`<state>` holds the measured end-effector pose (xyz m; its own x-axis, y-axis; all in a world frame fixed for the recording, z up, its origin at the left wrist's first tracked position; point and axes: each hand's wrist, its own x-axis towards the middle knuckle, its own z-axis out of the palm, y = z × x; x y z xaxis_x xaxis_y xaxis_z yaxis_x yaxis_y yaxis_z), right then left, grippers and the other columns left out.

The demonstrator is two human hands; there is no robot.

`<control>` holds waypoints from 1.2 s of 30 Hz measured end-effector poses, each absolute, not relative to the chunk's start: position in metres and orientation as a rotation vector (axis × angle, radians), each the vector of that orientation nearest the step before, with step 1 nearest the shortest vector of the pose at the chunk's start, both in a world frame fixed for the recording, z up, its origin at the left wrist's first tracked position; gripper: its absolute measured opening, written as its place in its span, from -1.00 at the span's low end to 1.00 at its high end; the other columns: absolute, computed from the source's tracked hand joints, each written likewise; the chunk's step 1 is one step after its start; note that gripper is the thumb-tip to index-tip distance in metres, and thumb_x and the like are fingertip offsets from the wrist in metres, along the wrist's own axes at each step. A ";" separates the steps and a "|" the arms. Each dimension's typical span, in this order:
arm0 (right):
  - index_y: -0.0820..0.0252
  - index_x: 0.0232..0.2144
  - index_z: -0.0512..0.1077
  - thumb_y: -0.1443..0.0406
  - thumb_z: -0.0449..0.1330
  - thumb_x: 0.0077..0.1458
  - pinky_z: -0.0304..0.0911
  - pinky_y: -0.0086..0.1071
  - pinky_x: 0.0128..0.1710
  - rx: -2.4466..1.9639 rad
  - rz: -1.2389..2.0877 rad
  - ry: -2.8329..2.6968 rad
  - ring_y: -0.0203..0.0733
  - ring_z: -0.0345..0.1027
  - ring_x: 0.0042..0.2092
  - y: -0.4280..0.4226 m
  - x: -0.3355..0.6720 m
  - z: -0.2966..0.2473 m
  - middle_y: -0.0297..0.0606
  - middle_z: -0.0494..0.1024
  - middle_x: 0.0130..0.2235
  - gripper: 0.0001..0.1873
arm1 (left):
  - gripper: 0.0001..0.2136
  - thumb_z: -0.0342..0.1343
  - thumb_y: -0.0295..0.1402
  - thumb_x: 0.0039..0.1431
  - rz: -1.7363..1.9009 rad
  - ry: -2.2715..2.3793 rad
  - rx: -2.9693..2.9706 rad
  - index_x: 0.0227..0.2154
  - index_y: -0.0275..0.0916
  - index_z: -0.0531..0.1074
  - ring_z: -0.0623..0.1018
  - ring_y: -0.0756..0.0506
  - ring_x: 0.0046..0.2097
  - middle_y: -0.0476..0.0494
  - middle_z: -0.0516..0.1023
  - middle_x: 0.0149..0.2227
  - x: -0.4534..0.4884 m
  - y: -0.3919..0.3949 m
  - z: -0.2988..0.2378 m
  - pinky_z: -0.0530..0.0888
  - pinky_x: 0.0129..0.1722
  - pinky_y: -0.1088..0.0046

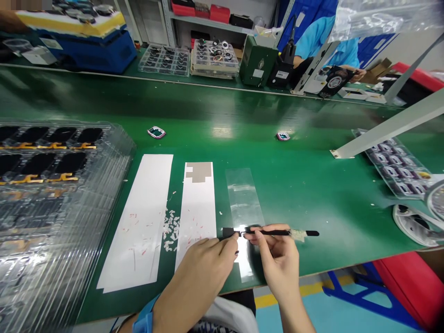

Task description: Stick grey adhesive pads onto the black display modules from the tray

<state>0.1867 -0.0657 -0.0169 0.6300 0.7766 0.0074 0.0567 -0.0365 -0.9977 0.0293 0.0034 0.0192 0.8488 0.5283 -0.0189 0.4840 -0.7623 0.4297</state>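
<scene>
Black tool [280,232], slim and with pale wrapping near its right end, lies level at about five o'clock from the middle of my feed. At nine o'clock I have a stack of clear trays [104,185] with dark screens [41,164] in the top one. A long white sheet [145,208] lies at eight, then white scraps [171,226], and a second white sheet [197,210] at seven. A small casing [157,132] sits at ten. My wearer's left hand [211,259], at six, has its fingers drawn in beside a dark flat piece [228,232]; I can't tell whether it grips that. A clear film strip [245,199] runs from under the fingers towards eleven. The right hand [280,254], at five, pinches the tool between thumb and fingers. Another casing [283,136] sits at two, and a tray of parts [395,164] at three.
</scene>
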 end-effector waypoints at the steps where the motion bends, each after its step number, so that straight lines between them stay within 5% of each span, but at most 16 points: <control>1: 0.18 -0.29 0.34 0.28 0.29 0.13 0.55 -0.37 -0.31 -1.498 0.654 -0.714 -0.15 0.61 -0.34 -0.066 0.188 -0.016 -0.21 0.57 -0.26 -0.82 | -0.71 0.00 -0.57 0.28 0.133 0.766 2.567 0.04 -0.33 0.32 0.62 -0.22 -0.28 -0.19 0.64 -0.24 0.030 0.004 0.020 0.55 -0.34 0.20; 5: 0.17 -0.26 0.33 0.34 0.29 0.13 0.56 -0.36 -0.39 -1.397 0.615 -0.695 -0.16 0.60 -0.41 -0.069 0.191 -0.006 -0.22 0.60 -0.29 -0.82 | -0.86 -0.02 -0.45 0.32 0.210 0.903 2.245 -0.18 -0.21 0.44 0.60 -0.13 -0.37 -0.07 0.63 -0.36 0.032 0.008 0.024 0.48 -0.40 0.39; 10: 0.16 -0.24 0.36 0.46 0.19 0.19 0.59 -0.33 -0.33 -1.185 0.504 -0.776 -0.13 0.61 -0.27 -0.066 0.174 0.018 -0.24 0.58 -0.30 -0.86 | -0.90 0.11 -0.40 0.23 0.436 0.921 1.823 -0.29 -0.15 0.54 0.53 -0.01 -0.45 0.05 0.62 -0.40 0.028 0.013 0.025 0.38 -0.49 0.56; 15: 0.12 -0.19 0.32 0.54 0.08 0.21 0.59 -0.35 -0.32 -1.001 0.525 -0.905 -0.14 0.58 -0.17 -0.052 0.145 0.036 -0.23 0.57 -0.27 -0.76 | -0.78 0.02 -0.37 0.31 0.588 0.875 1.730 -0.09 -0.15 0.53 0.59 -0.03 -0.28 -0.01 0.62 -0.32 0.020 0.016 0.031 0.48 -0.26 0.52; 22: 0.12 -0.15 0.28 0.58 0.01 0.23 0.58 -0.26 -0.18 -0.977 0.536 -0.962 -0.16 0.56 -0.12 -0.042 0.131 0.034 -0.24 0.53 -0.21 -0.71 | -0.75 0.00 -0.47 0.28 0.709 0.939 1.821 -0.08 -0.19 0.53 0.59 -0.04 -0.25 -0.06 0.62 -0.27 0.013 0.018 0.030 0.49 -0.26 0.53; 25: 0.13 -0.16 0.28 0.58 0.01 0.23 0.59 -0.30 -0.22 -0.990 0.519 -0.953 -0.16 0.57 -0.15 -0.039 0.129 0.034 -0.24 0.52 -0.22 -0.72 | -0.71 -0.06 -0.43 0.34 0.728 0.906 1.858 0.04 -0.18 0.44 0.57 -0.06 -0.14 -0.11 0.59 -0.14 0.012 0.019 0.025 0.47 -0.12 0.47; 36: 0.11 -0.18 0.28 0.57 0.05 0.20 0.55 -0.18 -0.12 -1.025 0.441 -0.970 -0.21 0.52 -0.15 -0.031 0.115 0.026 -0.28 0.50 -0.27 -0.73 | -0.53 -0.20 -0.38 0.39 0.654 0.953 1.901 0.33 -0.11 0.05 0.47 -0.12 -0.19 -0.14 0.44 -0.17 0.007 0.019 0.027 0.46 -0.10 0.30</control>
